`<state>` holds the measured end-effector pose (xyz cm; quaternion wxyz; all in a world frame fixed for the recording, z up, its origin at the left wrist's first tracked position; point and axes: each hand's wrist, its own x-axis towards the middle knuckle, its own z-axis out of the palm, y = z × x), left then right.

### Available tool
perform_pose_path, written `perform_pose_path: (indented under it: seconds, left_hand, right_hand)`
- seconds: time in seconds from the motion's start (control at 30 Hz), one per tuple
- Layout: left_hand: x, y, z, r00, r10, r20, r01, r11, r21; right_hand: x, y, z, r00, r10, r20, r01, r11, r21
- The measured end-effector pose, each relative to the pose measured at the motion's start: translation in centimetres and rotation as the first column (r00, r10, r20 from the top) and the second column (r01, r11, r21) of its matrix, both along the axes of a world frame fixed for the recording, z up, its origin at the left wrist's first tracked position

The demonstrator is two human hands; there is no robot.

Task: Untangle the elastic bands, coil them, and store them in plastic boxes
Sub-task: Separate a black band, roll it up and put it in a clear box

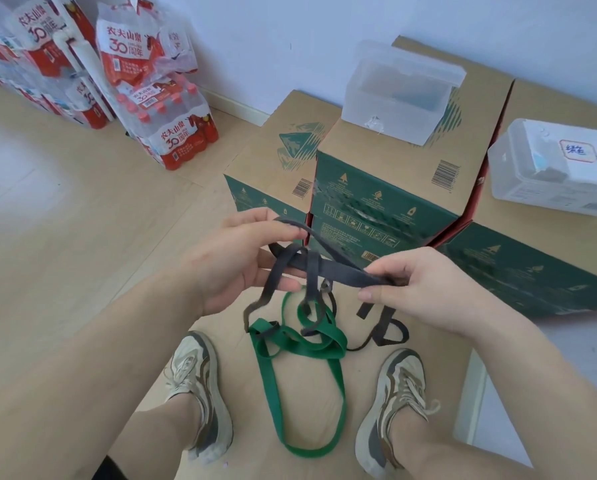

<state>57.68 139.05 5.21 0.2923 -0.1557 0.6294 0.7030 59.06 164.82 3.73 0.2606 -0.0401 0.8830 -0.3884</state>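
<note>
Several cardboard cartons [394,174] fill the far side of the scene, with stacked packs of bottled water [172,133] against the wall at the far left. Two plastic boxes wait on the cartons: a clear one [394,102] with its lid up on the middle carton, and a labelled one [532,188] with its lid closed at the far right. Both are well apart from the hands. Nearer, a green band [310,350] hangs in a long loop between the person's shoes [196,393], and its upper part is knotted up with a dark grey band [342,271]. The dark band is stretched across between the hands, just above the knot. The left hand [241,265] holds it with thumb and fingers curled about a loop, and one strand is draped over the fingers. The right hand [425,289] pinches the doubled strand between thumb and forefinger, and a short free end dangles below it. The task looks to be at its first step, untangling, since nothing is coiled by the hands and the bands are still wound together. The next move probably calls for finding where the dark strand crosses the green one and drawing the free end back through that crossing. Slack matters more than force here, because pulling on stretchy bands would likely tighten the snarl.
</note>
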Motion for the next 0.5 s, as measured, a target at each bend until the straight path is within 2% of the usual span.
perform_pose_path:
  seconds: [0.1,0.27,0.43,0.5]
  left_hand:
    - [0.6,0.8,0.1,0.999,-0.028,0.020,0.027,0.998,0.057]
    - [0.9,1.8,-0.2,0.997,-0.064,-0.052,0.065,0.997,0.028]
    - [1.3,2.1,-0.4,0.978,-0.140,-0.154,0.140,0.990,-0.008]
    - [1.2,1.5,-0.4,0.944,-0.240,-0.226,0.216,0.968,-0.127]
  right_hand:
    - [-0.1,-0.1,-0.2,0.996,0.028,0.081,-0.029,1.000,0.003]
    - [0.5,-2.1,-0.6,0.991,0.065,0.118,-0.027,0.955,-0.295]
    - [0.5,-3.1,-0.9,0.995,0.077,-0.057,-0.084,0.987,-0.134]
    - [0.3,-2.9,-0.7,0.996,0.022,-0.081,-0.028,0.997,-0.069]
